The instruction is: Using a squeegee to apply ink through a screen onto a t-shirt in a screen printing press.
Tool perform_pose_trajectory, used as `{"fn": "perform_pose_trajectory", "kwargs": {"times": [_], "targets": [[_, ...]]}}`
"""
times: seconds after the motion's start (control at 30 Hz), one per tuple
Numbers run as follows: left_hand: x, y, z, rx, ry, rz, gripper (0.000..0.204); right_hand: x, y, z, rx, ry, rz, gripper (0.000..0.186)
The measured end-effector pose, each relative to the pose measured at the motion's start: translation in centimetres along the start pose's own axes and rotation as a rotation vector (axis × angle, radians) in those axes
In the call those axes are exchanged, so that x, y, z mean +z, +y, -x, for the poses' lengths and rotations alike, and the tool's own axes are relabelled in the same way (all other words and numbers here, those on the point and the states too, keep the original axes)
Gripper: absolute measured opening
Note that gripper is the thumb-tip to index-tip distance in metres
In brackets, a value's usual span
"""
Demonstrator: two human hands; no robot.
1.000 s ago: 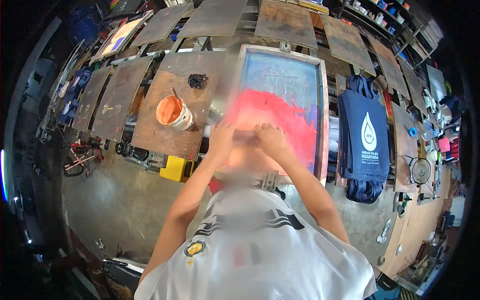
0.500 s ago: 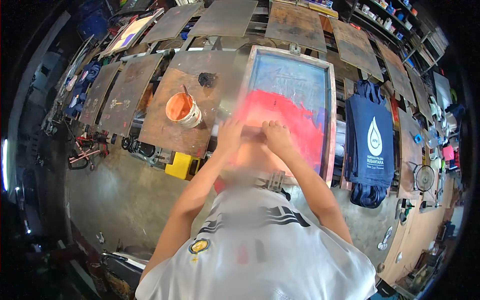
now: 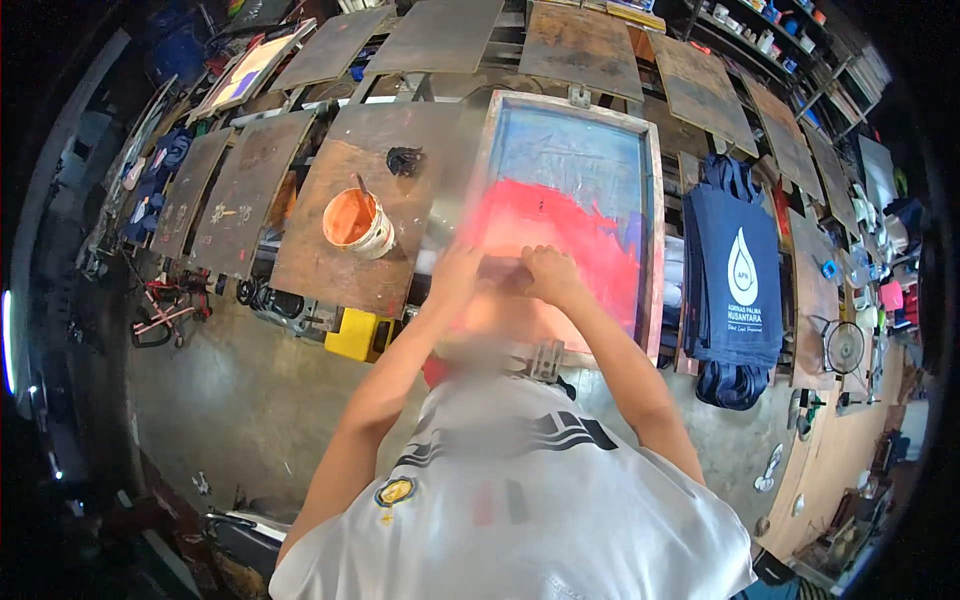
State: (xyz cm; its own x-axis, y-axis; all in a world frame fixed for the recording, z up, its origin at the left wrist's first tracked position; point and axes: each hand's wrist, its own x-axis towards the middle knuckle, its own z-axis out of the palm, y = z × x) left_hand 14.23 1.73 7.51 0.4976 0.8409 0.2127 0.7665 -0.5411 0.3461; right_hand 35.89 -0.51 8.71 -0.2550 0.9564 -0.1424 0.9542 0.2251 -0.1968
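A framed screen [image 3: 570, 150] lies before me, blue at its far end and spread with red-pink ink [image 3: 600, 260] over its nearer part. Both my left hand [image 3: 453, 275] and my right hand [image 3: 549, 272] are closed on a squeegee [image 3: 505, 268] held crosswise over the inked area, its middle partly blurred. Left of the screen, a bucket of orange ink [image 3: 352, 225] with a stick in it stands on a worn board [image 3: 310, 280], with a crumpled black rag [image 3: 404, 161] behind it.
Navy tote bags [image 3: 730, 290] are stacked right of the screen. More flat boards [image 3: 240, 190] form rows to the left and behind. A yellow case [image 3: 352, 333] sits under the near edge. A round fan [image 3: 843, 350] is at the right, a loaded shelf [image 3: 760, 35] at the back right.
The whole view shifts slightly right, then partly back left. My hands stay on the squeegee at nearly the same place on the inked screen.
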Motion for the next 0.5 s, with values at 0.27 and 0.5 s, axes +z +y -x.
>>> {"fn": "perform_pose_trajectory", "kwargs": {"times": [0.27,0.5], "targets": [[-0.3,-0.6,-1.0,-0.008,-0.054,0.075,0.051,0.3,-0.6,0.6,0.027,0.021,0.055,0.042],[-0.6,-0.7,-1.3,0.005,-0.007,0.117,0.053,0.4,-1.1,1.2,0.044,0.080,0.093,0.037]]}}
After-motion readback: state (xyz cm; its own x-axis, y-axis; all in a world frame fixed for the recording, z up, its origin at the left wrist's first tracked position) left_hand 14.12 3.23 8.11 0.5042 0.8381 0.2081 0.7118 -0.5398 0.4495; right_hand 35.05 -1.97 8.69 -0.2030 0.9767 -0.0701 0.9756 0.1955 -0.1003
